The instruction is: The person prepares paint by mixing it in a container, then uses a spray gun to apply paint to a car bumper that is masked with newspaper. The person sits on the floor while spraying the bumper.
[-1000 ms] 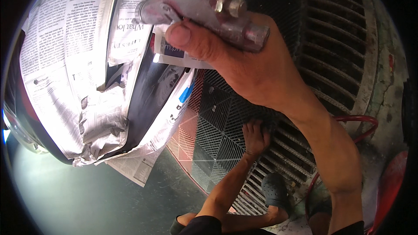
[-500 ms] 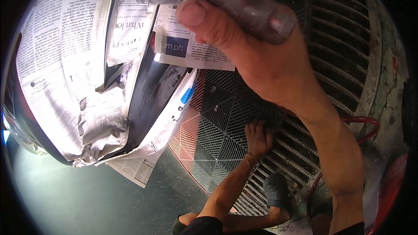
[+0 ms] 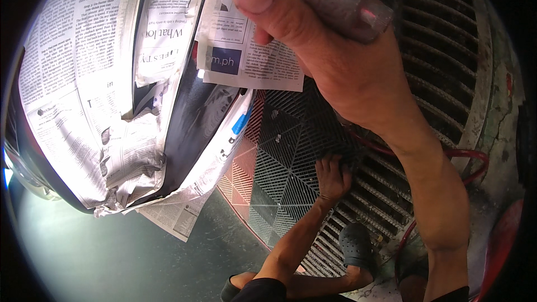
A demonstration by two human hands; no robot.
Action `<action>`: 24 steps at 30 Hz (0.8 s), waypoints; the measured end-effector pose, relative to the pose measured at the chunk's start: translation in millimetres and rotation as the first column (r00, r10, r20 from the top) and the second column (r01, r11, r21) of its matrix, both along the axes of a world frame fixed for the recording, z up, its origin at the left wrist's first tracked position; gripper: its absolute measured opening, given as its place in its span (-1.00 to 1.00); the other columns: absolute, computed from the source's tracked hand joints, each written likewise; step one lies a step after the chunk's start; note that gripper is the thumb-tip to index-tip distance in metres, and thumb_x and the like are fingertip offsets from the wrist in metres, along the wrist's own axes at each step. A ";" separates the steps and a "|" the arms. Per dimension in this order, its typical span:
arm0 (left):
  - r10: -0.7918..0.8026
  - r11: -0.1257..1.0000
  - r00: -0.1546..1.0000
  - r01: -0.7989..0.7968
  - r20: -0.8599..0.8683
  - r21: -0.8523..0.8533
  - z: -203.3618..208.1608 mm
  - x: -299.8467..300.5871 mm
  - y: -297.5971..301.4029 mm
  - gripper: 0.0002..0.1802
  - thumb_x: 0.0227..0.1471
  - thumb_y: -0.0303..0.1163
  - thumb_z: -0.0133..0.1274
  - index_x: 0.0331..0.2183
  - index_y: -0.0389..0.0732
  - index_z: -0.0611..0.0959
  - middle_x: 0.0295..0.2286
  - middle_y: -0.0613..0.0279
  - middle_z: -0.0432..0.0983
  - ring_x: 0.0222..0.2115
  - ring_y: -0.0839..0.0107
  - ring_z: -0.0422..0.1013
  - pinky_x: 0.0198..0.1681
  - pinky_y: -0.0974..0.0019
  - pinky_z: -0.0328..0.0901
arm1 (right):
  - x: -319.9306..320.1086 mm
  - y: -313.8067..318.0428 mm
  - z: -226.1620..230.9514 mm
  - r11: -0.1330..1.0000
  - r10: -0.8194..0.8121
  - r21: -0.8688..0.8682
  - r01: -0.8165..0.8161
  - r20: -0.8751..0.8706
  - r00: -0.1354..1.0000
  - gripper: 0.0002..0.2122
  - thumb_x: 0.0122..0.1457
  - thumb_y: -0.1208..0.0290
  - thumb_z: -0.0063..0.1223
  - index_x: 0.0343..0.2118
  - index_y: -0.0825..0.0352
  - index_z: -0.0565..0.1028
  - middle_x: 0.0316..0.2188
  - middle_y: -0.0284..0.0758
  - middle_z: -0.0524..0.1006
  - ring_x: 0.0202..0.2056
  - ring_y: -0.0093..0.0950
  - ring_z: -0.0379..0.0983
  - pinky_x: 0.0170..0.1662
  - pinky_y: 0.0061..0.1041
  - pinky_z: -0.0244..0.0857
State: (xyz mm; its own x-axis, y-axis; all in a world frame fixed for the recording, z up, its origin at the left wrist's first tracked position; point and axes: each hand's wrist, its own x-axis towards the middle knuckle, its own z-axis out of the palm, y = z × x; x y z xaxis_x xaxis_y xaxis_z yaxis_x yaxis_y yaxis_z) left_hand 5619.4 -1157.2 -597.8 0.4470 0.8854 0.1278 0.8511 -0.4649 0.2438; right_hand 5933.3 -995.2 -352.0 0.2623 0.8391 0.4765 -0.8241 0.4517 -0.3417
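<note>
My right hand [image 3: 347,70] grips a grey spray gun [image 3: 335,0] at the top of the view, thumb along its near side. The gun's nozzle end points left, over a car body part masked with newspaper [image 3: 78,78]. Between the paper sheets runs a bare, glossy dark strip of panel [image 3: 193,140], left of the gun and below it. My left hand [image 3: 333,178] is low, above or on the dark floor tiles, with its fingers stretched out and nothing seen in it. My right fingers are mostly hidden behind the gun.
Ribbed floor tiles [image 3: 279,190], dark and reddish, lie beside a metal floor grating [image 3: 436,50]. A red hose [image 3: 475,156] curves past my right forearm. My foot in a dark clog [image 3: 356,246] stands on the grating. A red object [image 3: 506,246] shows at lower right.
My right hand and the spray gun have moved up and slightly right. My left hand has stayed in place.
</note>
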 end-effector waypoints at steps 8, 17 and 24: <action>-0.010 1.000 1.000 0.010 -0.003 0.023 1.6 1.3 0.1 -0.54 0.13 -0.38 0.15 0.06 -0.32 0.54 -0.01 -0.19 0.42 -0.04 -0.22 0.36 0.11 -0.23 0.25 | -22.4 2.3 3.9 0.995 -0.056 -0.081 0.057 0.009 0.998 -0.72 0.43 0.23 0.29 -0.08 0.41 0.67 -0.38 -0.44 0.65 -0.39 -0.72 0.53 -0.36 -0.64 0.42; -0.033 0.999 0.999 0.033 -0.003 0.042 7.6 5.2 2.9 -0.55 0.14 -0.46 0.13 0.06 -0.34 0.51 -0.03 -0.23 0.44 -0.09 -0.19 0.36 0.06 -0.20 0.23 | -0.9 11.2 -1.1 1.000 -0.030 0.000 0.030 -0.025 0.999 -0.79 0.48 0.35 0.22 0.01 0.37 0.66 -0.29 -0.49 0.68 -0.33 -0.81 0.55 -0.33 -0.76 0.43; -0.030 0.998 0.999 0.031 -0.009 0.048 5.1 1.3 1.1 -0.55 0.15 -0.45 0.13 0.06 -0.35 0.51 -0.04 -0.23 0.43 -0.10 -0.17 0.35 0.04 -0.20 0.23 | -10.0 12.7 -4.5 0.999 0.044 0.014 -0.043 -0.042 0.998 -0.81 0.48 0.32 0.23 -0.07 0.36 0.67 -0.37 -0.56 0.64 -0.37 -0.85 0.49 -0.40 -0.77 0.30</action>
State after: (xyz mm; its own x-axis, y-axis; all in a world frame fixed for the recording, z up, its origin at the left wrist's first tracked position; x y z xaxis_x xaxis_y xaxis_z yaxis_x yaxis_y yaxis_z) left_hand 5620.8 -1156.1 -592.8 0.4749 0.8642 0.1660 0.8384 -0.5017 0.2131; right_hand 5923.3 -982.5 -356.6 0.2460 0.8440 0.4766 -0.8566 0.4194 -0.3005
